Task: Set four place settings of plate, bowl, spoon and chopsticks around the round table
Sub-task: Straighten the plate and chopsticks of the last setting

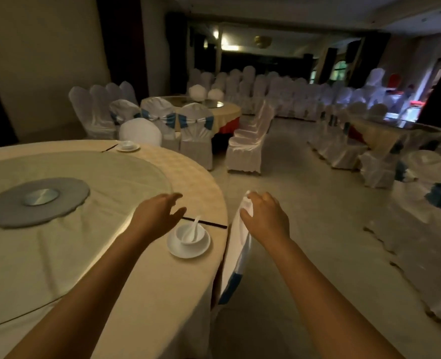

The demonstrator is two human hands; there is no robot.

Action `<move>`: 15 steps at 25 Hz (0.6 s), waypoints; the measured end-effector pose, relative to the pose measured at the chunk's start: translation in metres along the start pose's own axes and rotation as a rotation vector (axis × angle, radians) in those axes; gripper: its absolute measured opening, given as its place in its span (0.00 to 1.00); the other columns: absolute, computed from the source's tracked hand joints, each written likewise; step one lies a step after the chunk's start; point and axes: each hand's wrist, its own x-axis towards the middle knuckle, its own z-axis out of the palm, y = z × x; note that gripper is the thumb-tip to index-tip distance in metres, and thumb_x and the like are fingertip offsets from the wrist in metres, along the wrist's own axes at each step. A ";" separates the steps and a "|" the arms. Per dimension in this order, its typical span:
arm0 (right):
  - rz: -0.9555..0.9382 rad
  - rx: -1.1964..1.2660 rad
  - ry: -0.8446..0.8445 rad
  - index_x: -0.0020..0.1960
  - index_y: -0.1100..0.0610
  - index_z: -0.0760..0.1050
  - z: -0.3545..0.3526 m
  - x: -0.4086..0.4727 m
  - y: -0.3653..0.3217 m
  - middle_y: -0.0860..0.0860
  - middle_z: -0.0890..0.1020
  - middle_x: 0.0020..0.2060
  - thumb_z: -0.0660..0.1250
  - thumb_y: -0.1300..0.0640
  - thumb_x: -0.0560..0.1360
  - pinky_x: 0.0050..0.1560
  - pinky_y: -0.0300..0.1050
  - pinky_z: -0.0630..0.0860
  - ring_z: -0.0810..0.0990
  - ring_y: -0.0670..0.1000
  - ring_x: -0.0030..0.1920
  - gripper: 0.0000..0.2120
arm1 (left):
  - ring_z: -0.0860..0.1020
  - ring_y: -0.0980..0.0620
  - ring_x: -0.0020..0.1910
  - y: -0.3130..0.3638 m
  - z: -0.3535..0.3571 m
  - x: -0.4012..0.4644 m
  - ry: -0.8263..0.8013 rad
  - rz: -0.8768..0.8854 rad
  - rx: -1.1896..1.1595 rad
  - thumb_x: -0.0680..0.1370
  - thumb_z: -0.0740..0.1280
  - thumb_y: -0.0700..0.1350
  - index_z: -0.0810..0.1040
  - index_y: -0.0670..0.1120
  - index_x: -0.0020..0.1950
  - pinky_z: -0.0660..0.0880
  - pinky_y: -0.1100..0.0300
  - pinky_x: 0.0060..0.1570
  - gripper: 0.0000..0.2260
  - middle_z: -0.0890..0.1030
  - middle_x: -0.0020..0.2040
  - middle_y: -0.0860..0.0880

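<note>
**Two place settings on the round table, with a covered chair at its edge**

The round table (136, 275) is seen from above, draped in a cream cloth, with a glass turntable (105, 177) and a grey central disc (36, 204) upon it. A near plate (188, 243) is set at the table's right edge; a white bowl (189, 233) stands on it and a spoon (192, 230) lies in the bowl. Dark chopsticks (205, 222) are laid just beyond the plate. A far setting (128, 146) is placed at the far rim, in front of a white chair back (140, 132). The left hand (157, 215) is held above the cloth, fingers spread and holding nothing. The right hand (266, 216) is curled over the top of a white-covered chair (237, 252) standing against the table edge beside the near plate. Rows of covered chairs (279, 94) and another table (193, 110) fill the dim hall behind.
</note>
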 end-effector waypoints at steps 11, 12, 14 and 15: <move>-0.349 0.133 -0.370 0.70 0.53 0.65 0.122 0.192 0.057 0.54 0.72 0.64 0.60 0.48 0.77 0.56 0.49 0.73 0.71 0.56 0.64 0.23 | 0.78 0.52 0.55 -0.014 0.072 0.056 0.017 -0.551 0.151 0.77 0.61 0.55 0.69 0.52 0.68 0.74 0.58 0.48 0.20 0.80 0.58 0.51; -0.380 0.146 -0.367 0.70 0.53 0.64 0.134 0.207 0.055 0.54 0.72 0.64 0.59 0.48 0.77 0.55 0.49 0.73 0.71 0.56 0.63 0.23 | 0.78 0.52 0.55 -0.019 0.080 0.064 0.034 -0.580 0.153 0.77 0.61 0.55 0.69 0.52 0.68 0.74 0.58 0.48 0.20 0.79 0.58 0.51; -0.419 0.174 -0.373 0.70 0.53 0.65 0.152 0.238 0.048 0.53 0.73 0.63 0.59 0.48 0.77 0.52 0.47 0.74 0.73 0.55 0.61 0.23 | 0.78 0.52 0.56 -0.030 0.094 0.083 0.048 -0.626 0.153 0.77 0.61 0.55 0.68 0.53 0.69 0.74 0.58 0.49 0.20 0.79 0.58 0.51; -0.444 0.177 -0.381 0.70 0.52 0.65 0.160 0.251 0.045 0.53 0.73 0.62 0.59 0.48 0.77 0.50 0.47 0.74 0.74 0.54 0.60 0.22 | 0.77 0.53 0.56 -0.034 0.100 0.093 0.062 -0.650 0.149 0.77 0.61 0.55 0.68 0.53 0.69 0.73 0.58 0.50 0.20 0.79 0.58 0.52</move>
